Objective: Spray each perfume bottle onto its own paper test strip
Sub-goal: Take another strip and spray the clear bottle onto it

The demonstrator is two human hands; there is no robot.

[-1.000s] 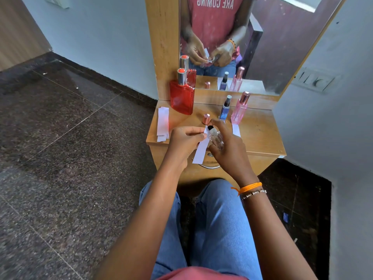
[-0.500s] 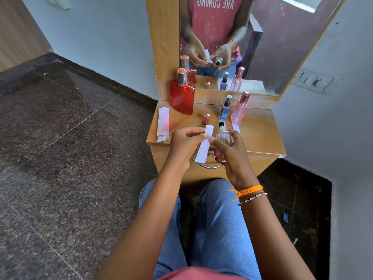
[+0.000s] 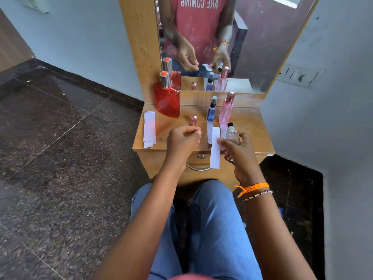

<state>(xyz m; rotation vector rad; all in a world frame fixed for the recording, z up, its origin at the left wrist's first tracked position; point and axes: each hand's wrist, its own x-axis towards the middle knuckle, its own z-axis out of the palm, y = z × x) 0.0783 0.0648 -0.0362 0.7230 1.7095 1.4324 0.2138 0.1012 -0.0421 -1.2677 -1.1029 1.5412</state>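
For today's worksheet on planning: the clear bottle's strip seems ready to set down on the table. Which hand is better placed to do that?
The right hand. Its fingertips pinch the paper strip while also holding the clear bottle; the left hand holds neither.

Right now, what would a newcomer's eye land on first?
The red perfume bottle stands tall at the dresser's back left, beside the mirror. Front and centre, the right hand holds a small clear bottle and a white test strip; the left hand is loosely curled and holds nothing visible.
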